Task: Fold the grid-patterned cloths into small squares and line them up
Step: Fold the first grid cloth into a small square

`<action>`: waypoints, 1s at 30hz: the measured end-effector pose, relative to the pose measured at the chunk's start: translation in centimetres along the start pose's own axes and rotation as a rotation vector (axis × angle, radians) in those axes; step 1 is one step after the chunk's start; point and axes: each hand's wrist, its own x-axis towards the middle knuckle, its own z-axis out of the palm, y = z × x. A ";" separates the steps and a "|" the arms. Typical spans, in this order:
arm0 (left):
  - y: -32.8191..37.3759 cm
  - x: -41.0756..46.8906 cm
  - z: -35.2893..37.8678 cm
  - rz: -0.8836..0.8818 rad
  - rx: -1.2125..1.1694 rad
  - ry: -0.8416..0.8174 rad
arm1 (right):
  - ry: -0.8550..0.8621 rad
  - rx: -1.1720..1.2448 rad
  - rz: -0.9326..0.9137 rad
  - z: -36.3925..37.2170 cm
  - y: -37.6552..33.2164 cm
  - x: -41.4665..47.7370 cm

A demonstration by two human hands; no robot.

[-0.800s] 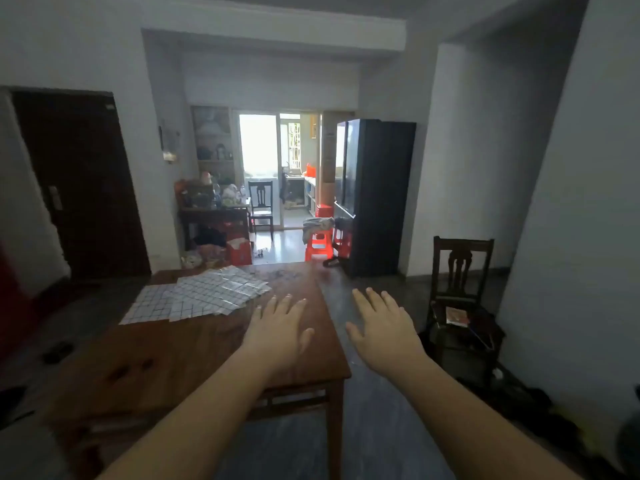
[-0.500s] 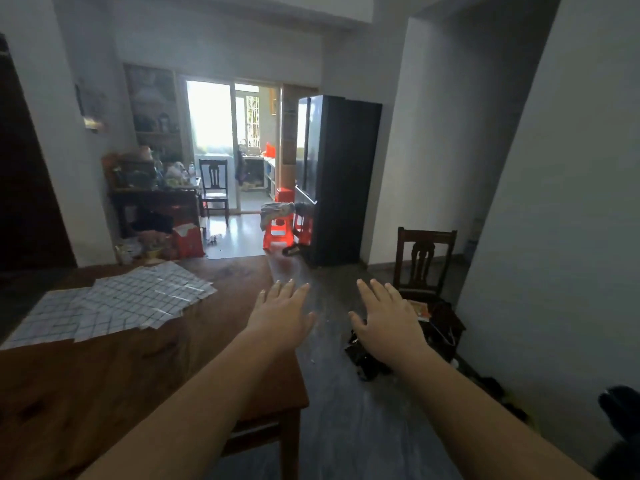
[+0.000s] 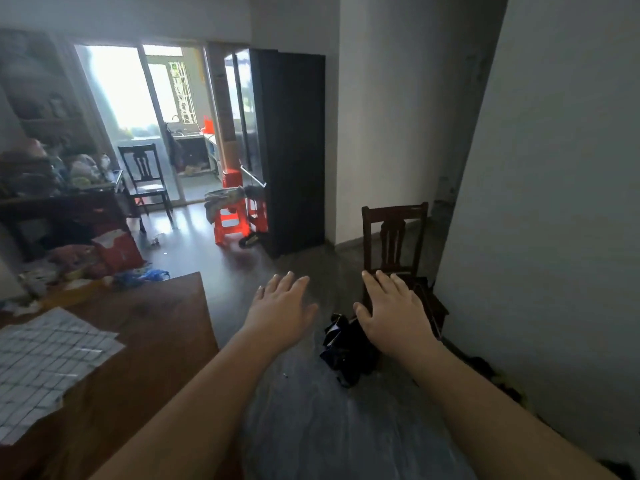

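The white grid-patterned cloths (image 3: 45,362) lie flat and overlapping on the left part of the brown wooden counter (image 3: 149,341). The frame edge cuts them off and blur hides their number and long axis. One corner points toward the counter's right edge. Past that edge, over the floor, the left hand (image 3: 280,306) and right hand (image 3: 394,313) hover palm down, fingers straight, holding nothing.

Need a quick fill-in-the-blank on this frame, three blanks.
1. The grid-patterned cloths lie spread on the wooden ____.
2. The left hand and the right hand are both ____, holding nothing.
3. The wooden chair stands just beyond the ____ hand.
Missing words: table; open; right.
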 end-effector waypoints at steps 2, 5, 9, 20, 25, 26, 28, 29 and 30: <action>-0.1 5.1 1.7 -0.018 -0.006 0.008 | -0.010 0.005 -0.004 1.6 2.5 4.6; -0.3 12.7 4.0 -0.067 0.001 0.009 | -0.038 0.005 -0.023 3.9 5.7 12.2; -1.0 21.4 6.0 -0.137 -0.001 -0.034 | -0.103 0.007 -0.074 6.2 7.9 22.3; -15.1 36.1 9.4 -0.406 -0.021 -0.097 | -0.294 0.046 -0.268 15.5 0.6 44.6; -25.3 43.9 9.0 -0.492 -0.065 -0.084 | -0.327 0.086 -0.320 20.9 -6.8 55.6; -27.6 45.6 8.6 -0.510 -0.079 -0.082 | -0.329 0.092 -0.323 21.8 -8.4 57.9; -32.0 48.8 7.8 -0.542 -0.095 -0.082 | -0.330 0.104 -0.318 23.4 -11.7 62.1; -34.0 50.3 7.5 -0.557 -0.096 -0.078 | -0.331 0.108 -0.316 24.2 -13.3 64.1; -35.9 51.9 7.3 -0.570 -0.099 -0.073 | -0.335 0.110 -0.319 24.9 -14.7 66.0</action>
